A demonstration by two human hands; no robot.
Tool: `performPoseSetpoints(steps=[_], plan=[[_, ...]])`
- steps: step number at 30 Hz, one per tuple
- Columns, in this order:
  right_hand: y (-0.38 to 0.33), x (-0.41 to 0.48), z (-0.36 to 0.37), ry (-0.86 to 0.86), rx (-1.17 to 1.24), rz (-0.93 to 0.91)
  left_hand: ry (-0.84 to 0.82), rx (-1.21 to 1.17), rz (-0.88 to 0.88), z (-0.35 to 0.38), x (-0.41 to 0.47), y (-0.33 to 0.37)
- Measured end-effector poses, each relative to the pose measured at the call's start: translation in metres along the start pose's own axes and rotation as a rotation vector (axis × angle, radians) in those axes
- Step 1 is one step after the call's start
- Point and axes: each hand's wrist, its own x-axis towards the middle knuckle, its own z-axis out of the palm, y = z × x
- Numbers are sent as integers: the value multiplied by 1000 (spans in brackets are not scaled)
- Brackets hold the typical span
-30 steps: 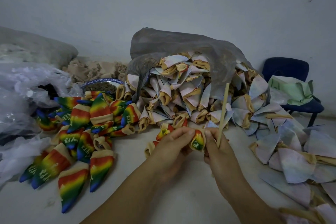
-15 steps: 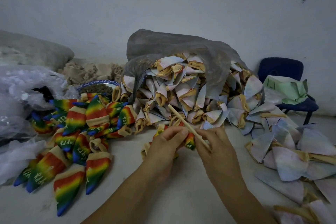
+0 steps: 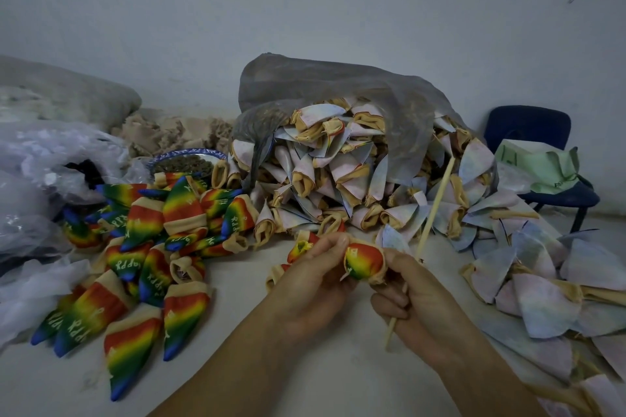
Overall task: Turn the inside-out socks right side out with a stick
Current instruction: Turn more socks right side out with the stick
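A small rainbow sock (image 3: 363, 261) with a tan cuff is pinched between both hands above the table. My left hand (image 3: 315, 278) grips its left side with thumb and fingers. My right hand (image 3: 411, 288) pinches the sock's right edge and also grips a long thin wooden stick (image 3: 435, 201). The stick runs up and to the right from my right fist, and its lower end pokes out below the fingers. Pale inside-out socks (image 3: 338, 176) spill from a grey plastic bag (image 3: 325, 85) behind my hands.
A heap of rainbow socks (image 3: 142, 247) lies at the left. More pale socks (image 3: 542, 284) are spread at the right. A blue chair (image 3: 542, 152) with a green cloth stands at far right. Clear plastic bags (image 3: 37, 186) and a patterned bowl (image 3: 189, 161) sit at the left.
The stick has swung from leaning left back to leaning up and right. More of the sock's rainbow side now shows between my hands.
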Motion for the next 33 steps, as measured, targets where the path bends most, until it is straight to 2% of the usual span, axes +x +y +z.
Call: performPoseSetpoints(steps=[3,7,11,17,23,26,29,33], plan=[[-1,-1,-2,0,-115,-20,23,105,14,-3,-1,2],[2,1,-3,154,-448,-82,156,314,120,-5,0,4],[0,2,-5,278,-580,-119,215,435,254,-3,0,0],[-1,2,-10,335,-734,-192,171,559,295,-2,-3,0],[-3,-1,-6,307,-719,-243,238,511,291,-1,-3,1],[-2,-2,-2,257,-839,-306,247,462,269,-1,-2,-1],[-2,-1,-3,295,-914,-356,219,469,261,1,-2,-4],[-1,-1,-5,370,-782,-343,202,508,279,1,-2,-5]])
